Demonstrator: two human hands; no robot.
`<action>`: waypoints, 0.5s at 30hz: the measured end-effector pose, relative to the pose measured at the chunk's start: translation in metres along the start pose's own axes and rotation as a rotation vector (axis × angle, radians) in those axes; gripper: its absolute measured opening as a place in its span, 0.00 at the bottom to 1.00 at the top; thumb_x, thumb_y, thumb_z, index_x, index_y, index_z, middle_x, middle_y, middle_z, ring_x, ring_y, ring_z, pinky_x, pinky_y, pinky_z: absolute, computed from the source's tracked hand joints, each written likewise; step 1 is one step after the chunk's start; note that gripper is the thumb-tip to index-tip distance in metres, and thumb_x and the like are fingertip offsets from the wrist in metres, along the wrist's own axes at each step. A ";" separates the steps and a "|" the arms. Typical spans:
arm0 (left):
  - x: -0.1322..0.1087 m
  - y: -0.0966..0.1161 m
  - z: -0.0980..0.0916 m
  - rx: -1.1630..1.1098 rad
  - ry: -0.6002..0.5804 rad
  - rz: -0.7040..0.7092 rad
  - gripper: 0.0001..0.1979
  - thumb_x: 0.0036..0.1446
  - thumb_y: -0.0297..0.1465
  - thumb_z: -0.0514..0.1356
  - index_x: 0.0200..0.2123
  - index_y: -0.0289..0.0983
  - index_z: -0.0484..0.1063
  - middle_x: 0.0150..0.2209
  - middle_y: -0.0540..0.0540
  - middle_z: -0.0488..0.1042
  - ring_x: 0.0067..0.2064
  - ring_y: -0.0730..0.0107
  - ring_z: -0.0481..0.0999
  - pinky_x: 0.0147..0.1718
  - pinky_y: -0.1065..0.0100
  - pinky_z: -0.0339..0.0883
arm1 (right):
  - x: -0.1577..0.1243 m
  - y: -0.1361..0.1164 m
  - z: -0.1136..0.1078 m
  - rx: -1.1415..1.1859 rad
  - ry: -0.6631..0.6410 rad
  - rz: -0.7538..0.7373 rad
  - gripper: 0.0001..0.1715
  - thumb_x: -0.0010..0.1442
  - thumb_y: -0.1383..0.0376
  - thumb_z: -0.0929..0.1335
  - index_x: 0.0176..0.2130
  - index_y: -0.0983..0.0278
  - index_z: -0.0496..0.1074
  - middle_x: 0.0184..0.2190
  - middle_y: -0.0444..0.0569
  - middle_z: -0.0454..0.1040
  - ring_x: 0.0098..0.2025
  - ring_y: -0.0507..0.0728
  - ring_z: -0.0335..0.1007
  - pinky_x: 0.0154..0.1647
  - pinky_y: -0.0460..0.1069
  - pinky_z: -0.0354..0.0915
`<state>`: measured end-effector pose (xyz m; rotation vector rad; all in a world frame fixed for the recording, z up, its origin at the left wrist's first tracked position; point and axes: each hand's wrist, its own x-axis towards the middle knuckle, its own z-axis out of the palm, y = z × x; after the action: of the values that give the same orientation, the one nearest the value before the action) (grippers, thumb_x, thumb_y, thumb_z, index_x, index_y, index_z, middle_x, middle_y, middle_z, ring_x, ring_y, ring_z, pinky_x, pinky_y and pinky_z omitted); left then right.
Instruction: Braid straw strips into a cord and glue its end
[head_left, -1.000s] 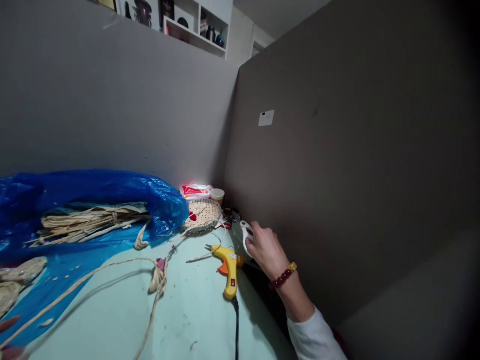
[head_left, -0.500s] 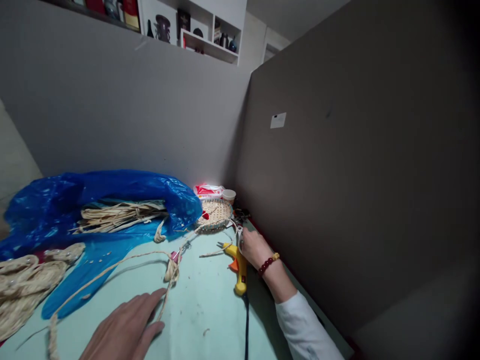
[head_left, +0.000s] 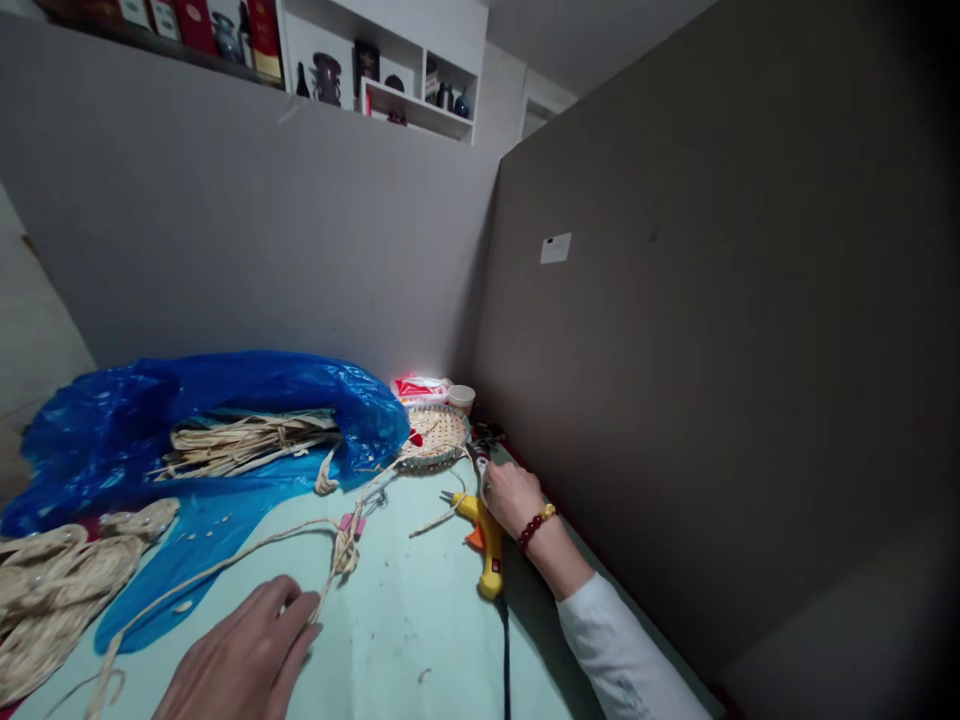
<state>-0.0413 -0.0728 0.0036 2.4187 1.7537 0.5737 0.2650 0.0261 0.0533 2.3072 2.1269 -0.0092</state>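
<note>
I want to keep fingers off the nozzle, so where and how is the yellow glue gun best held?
The glue gun is probably best held by its handle, coming from the near side: it lies on its side, handle nearest, nozzle pointing away and left.

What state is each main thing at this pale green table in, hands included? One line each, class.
Bare left hand: pinching pale twisted straw cord
Bare right hand: closed on a white looped handle, mostly hidden
Yellow plastic glue gun: lying on its side; heat cannot be told
Blue crumpled plastic bag: open
Beige straw bundle: lying in the bag's mouth
Round woven tray: face up
White cup: upright
</note>
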 end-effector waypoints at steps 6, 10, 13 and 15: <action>0.062 0.076 -0.003 0.049 -0.062 0.178 0.10 0.65 0.29 0.53 0.44 0.37 0.73 0.43 0.43 0.76 0.46 0.59 0.76 0.46 0.53 0.70 | -0.006 0.000 0.002 0.003 0.028 -0.003 0.15 0.65 0.61 0.67 0.49 0.66 0.70 0.46 0.52 0.73 0.44 0.57 0.73 0.44 0.56 0.71; 0.095 0.097 0.029 0.065 -0.098 0.195 0.13 0.61 0.33 0.60 0.48 0.37 0.71 0.50 0.43 0.75 0.47 0.59 0.76 0.44 0.52 0.72 | -0.013 0.000 0.000 0.032 0.104 -0.030 0.15 0.65 0.61 0.66 0.49 0.66 0.70 0.45 0.51 0.73 0.42 0.56 0.73 0.43 0.55 0.71; 0.107 0.091 0.045 0.062 -0.153 0.200 0.13 0.61 0.33 0.60 0.48 0.37 0.71 0.48 0.44 0.75 0.45 0.60 0.77 0.42 0.54 0.74 | -0.017 0.000 -0.006 0.071 0.172 -0.051 0.14 0.66 0.61 0.66 0.48 0.66 0.70 0.44 0.50 0.74 0.41 0.56 0.73 0.42 0.55 0.71; 0.109 0.085 0.048 0.069 -0.161 0.177 0.13 0.61 0.34 0.60 0.48 0.37 0.71 0.48 0.44 0.75 0.44 0.60 0.78 0.41 0.54 0.74 | -0.018 0.000 -0.011 0.109 0.212 -0.068 0.14 0.66 0.61 0.66 0.48 0.66 0.70 0.43 0.50 0.74 0.40 0.56 0.73 0.42 0.55 0.71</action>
<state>0.0812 0.0075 0.0112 2.6026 1.5326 0.3279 0.2640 0.0082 0.0643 2.3909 2.3593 0.1282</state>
